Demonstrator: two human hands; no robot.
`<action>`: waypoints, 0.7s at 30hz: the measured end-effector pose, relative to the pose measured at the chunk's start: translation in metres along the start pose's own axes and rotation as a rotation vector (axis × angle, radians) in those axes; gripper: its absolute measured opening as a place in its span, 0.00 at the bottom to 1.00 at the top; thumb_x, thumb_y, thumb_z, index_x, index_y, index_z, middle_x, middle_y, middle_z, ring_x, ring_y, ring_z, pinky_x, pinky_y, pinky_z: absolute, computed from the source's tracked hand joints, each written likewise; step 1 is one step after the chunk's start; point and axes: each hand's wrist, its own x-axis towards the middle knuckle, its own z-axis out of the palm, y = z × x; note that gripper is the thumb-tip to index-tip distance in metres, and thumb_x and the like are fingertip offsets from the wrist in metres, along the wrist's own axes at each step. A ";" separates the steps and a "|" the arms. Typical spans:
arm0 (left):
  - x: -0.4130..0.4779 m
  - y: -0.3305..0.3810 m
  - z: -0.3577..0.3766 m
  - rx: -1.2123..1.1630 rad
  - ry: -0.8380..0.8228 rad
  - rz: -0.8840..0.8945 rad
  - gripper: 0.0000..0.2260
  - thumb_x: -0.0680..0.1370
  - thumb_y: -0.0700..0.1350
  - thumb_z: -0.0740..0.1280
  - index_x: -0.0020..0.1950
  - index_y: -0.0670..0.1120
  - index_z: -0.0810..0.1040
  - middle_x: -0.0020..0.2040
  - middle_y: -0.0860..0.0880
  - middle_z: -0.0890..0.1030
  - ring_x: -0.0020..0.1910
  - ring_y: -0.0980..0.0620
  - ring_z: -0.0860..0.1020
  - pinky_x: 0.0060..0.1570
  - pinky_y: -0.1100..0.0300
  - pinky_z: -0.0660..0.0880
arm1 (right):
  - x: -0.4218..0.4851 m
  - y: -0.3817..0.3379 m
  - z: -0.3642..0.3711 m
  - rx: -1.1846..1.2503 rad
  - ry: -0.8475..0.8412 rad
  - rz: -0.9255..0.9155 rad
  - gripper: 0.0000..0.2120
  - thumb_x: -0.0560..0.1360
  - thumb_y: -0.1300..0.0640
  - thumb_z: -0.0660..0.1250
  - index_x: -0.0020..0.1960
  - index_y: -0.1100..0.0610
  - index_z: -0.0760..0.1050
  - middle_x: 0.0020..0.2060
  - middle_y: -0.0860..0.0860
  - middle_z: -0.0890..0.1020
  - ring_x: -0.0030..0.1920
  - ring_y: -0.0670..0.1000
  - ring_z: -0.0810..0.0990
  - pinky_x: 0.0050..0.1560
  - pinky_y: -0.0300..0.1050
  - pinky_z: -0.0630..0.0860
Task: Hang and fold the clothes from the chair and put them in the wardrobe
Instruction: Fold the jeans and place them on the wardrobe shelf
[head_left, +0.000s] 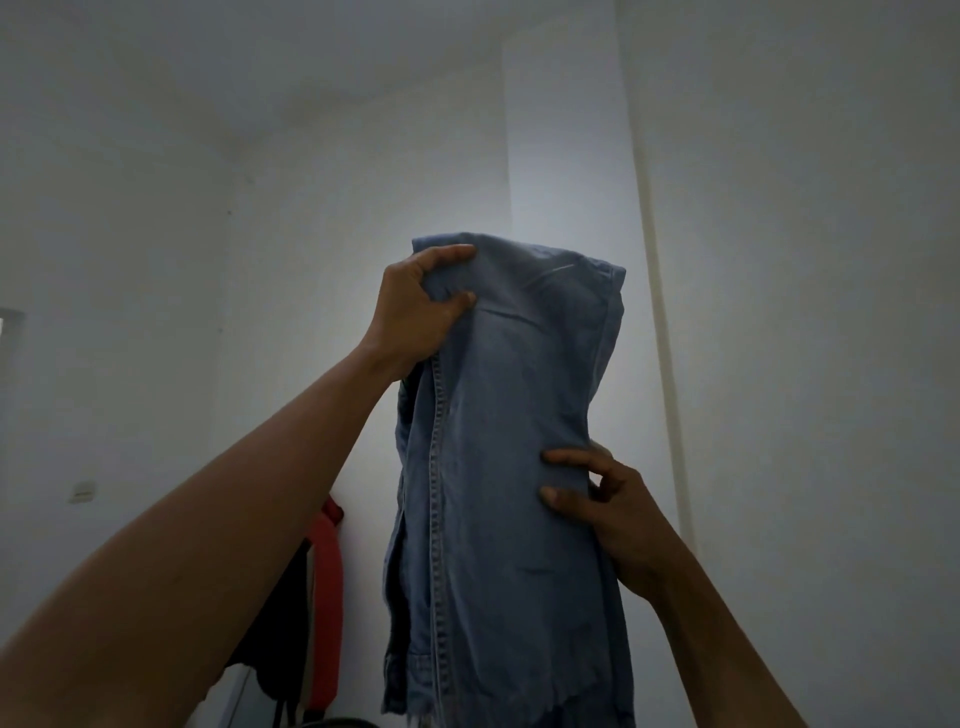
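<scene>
A pair of light blue jeans (514, 467) hangs folded lengthwise in front of me, held high against a white wall. My left hand (421, 306) grips the folded top edge at its left corner. Lower down, my right hand (608, 499) pinches the right side of the denim at mid height, fingers pressed into the cloth. A stitched seam runs down the left part of the jeans, and the frayed hem hangs at the bottom of the view. No chair or wardrobe shows in this view.
Red and black garments (317, 571) hang on the wall at lower left, behind my left forearm. A white switch plate (83, 491) sits on the left wall. A pale vertical strip (660, 312) runs down the wall to the right of the jeans.
</scene>
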 end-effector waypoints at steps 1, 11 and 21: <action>0.000 0.001 -0.001 -0.008 0.005 -0.004 0.21 0.73 0.34 0.74 0.64 0.47 0.80 0.61 0.50 0.78 0.58 0.56 0.77 0.56 0.67 0.77 | 0.000 0.001 0.000 0.016 0.001 0.016 0.16 0.64 0.54 0.78 0.52 0.48 0.85 0.67 0.42 0.75 0.62 0.50 0.79 0.59 0.49 0.81; 0.001 0.003 -0.006 0.056 0.007 0.047 0.20 0.73 0.33 0.73 0.65 0.43 0.80 0.57 0.54 0.78 0.52 0.71 0.77 0.54 0.72 0.75 | -0.002 -0.001 0.005 0.207 -0.080 0.072 0.20 0.64 0.61 0.76 0.56 0.55 0.83 0.56 0.48 0.84 0.56 0.49 0.84 0.50 0.42 0.81; 0.003 0.006 -0.016 0.097 -0.144 -0.048 0.35 0.65 0.52 0.82 0.70 0.51 0.74 0.65 0.54 0.73 0.63 0.57 0.73 0.61 0.64 0.75 | -0.001 -0.001 0.007 0.119 0.032 -0.080 0.22 0.65 0.59 0.76 0.59 0.50 0.80 0.59 0.43 0.81 0.58 0.44 0.81 0.53 0.40 0.81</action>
